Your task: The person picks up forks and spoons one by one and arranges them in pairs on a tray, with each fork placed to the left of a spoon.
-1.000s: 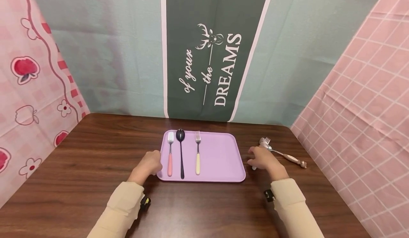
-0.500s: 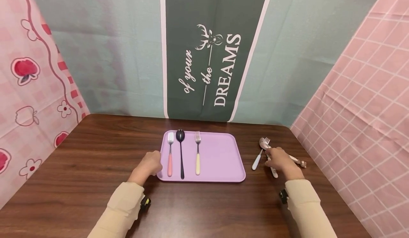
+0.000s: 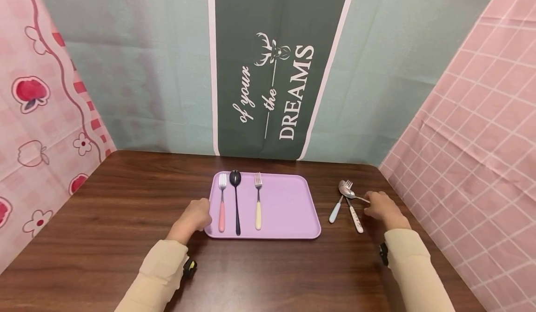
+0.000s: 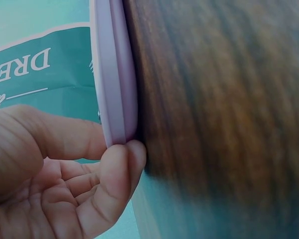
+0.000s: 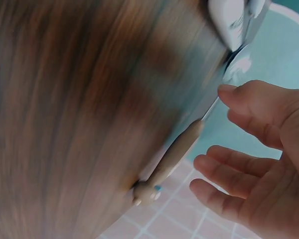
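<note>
At the lilac tray's (image 3: 289,205) left edge, my left hand (image 3: 196,215) pinches the rim; the left wrist view shows thumb and fingers (image 4: 114,174) meeting on either side of it. A spoon with a beige handle (image 5: 177,152) ending in a small animal figure lies on the table under my right hand (image 3: 381,206). Those fingers (image 5: 224,174) are spread and loosely bent, apart from the handle in the right wrist view. In the head view that handle is hidden. The spoon crosses a white-handled fork or spoon (image 3: 335,213) and another piece with a patterned white handle (image 3: 356,219).
On the tray lie a pink-handled fork (image 3: 222,209), a black spoon (image 3: 236,200) and a cream-handled fork (image 3: 258,209), side by side. A fabric backdrop (image 3: 167,93) stands behind the brown table (image 3: 272,275), and pink cloth (image 3: 481,163) hangs at the right.
My right hand has moved rightward from over the crossed cutlery to the beige-handled spoon, uncovering the white handles. The left hand has stayed at the tray's edge.
</note>
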The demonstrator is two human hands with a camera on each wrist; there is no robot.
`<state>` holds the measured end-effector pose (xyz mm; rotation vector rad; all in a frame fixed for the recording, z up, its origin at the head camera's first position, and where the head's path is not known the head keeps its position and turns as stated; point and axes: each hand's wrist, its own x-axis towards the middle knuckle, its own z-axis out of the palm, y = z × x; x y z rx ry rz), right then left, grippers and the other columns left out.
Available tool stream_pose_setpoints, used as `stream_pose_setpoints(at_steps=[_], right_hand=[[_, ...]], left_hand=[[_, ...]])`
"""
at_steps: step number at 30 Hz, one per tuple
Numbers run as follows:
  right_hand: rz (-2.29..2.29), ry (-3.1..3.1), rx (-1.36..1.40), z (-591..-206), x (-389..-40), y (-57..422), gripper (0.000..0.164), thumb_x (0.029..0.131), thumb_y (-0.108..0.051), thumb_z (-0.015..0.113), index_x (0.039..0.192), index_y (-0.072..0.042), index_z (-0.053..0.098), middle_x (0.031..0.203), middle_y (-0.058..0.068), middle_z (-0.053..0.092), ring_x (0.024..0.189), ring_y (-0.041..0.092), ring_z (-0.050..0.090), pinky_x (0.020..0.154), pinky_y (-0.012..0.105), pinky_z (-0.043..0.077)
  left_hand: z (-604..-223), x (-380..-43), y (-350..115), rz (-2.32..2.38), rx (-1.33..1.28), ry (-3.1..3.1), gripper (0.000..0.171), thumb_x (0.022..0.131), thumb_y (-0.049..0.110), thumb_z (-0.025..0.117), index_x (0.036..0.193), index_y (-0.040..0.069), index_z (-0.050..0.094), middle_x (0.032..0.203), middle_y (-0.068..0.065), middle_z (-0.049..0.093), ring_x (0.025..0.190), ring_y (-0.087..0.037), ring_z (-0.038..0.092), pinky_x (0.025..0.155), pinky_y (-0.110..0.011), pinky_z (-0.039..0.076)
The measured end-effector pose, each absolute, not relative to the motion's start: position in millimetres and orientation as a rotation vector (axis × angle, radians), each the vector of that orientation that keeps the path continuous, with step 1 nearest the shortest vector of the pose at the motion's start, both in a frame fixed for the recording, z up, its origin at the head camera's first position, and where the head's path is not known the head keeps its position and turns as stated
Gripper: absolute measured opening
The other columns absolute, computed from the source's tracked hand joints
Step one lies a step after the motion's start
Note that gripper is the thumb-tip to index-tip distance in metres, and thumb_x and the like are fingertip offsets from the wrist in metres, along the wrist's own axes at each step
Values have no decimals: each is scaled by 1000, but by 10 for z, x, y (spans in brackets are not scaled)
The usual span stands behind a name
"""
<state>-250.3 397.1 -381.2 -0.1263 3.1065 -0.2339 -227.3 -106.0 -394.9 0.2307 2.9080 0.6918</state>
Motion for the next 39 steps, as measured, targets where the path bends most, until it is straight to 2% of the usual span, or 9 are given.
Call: stream_pose_setpoints(at_steps=[3, 11, 15, 19, 25, 30, 39], right_hand=[[-232, 3108, -104, -3812, -2526, 4044, 36, 69, -4, 64, 102, 8, 57, 83, 21, 54, 82, 40, 51, 67, 52, 43], [-216, 3113, -65, -3854, -2534, 4208, 17, 71, 3, 57, 88, 5, 56, 79, 22, 51, 79, 40, 50, 63, 49, 41], [-167, 3079, -5, -3858, -2537, 4252, 24, 75, 2, 56, 97, 9, 53, 87, 30, 51, 87, 49, 50, 66, 54, 42], [-174, 3029, 57, -3862, -2525, 4304, 28, 77, 1, 54, 104, 9, 54, 93, 34, 52, 90, 50, 51, 68, 56, 43], [-191, 3014, 58, -3890, -2522, 4361, 18, 81, 2, 54, 98, 8, 57, 90, 32, 55, 85, 48, 54, 68, 54, 44], [-182, 3055, -13, -3904, -2533, 4395, 9, 78, 4, 56, 87, 4, 58, 81, 25, 56, 76, 42, 56, 66, 52, 44], [-186, 3078, -51, -3945, -2540, 4457, 16, 70, 6, 54, 85, 4, 58, 75, 22, 55, 68, 36, 53, 62, 49, 42]], left_hand=[[-3958, -2275, -1070, 691, 226, 2905, 6, 68, -9, 54, 71, -3, 54, 58, -10, 51, 55, -24, 55, 44, -26, 45], [-3973, -2304, -1077, 693, 214, 2898, 6, 69, -9, 53, 72, -4, 55, 59, -10, 51, 55, -24, 55, 44, -26, 45], [-3956, -2306, -1088, 687, 212, 2897, 6, 69, -9, 53, 73, -4, 54, 59, -11, 52, 54, -23, 56, 43, -25, 45], [-3964, -2312, -1090, 680, 220, 2907, 7, 68, -9, 54, 72, -4, 54, 59, -11, 51, 52, -23, 55, 43, -25, 45], [-3986, -2302, -1088, 699, 236, 2918, 7, 68, -9, 53, 71, -3, 54, 57, -9, 51, 51, -22, 55, 43, -25, 44], [-3985, -2300, -1084, 704, 235, 2919, 7, 68, -9, 53, 71, -3, 54, 57, -9, 51, 52, -23, 55, 44, -25, 45], [-3964, -2293, -1073, 688, 220, 2910, 7, 69, -9, 54, 72, -3, 54, 58, -10, 51, 53, -23, 55, 44, -25, 45]])
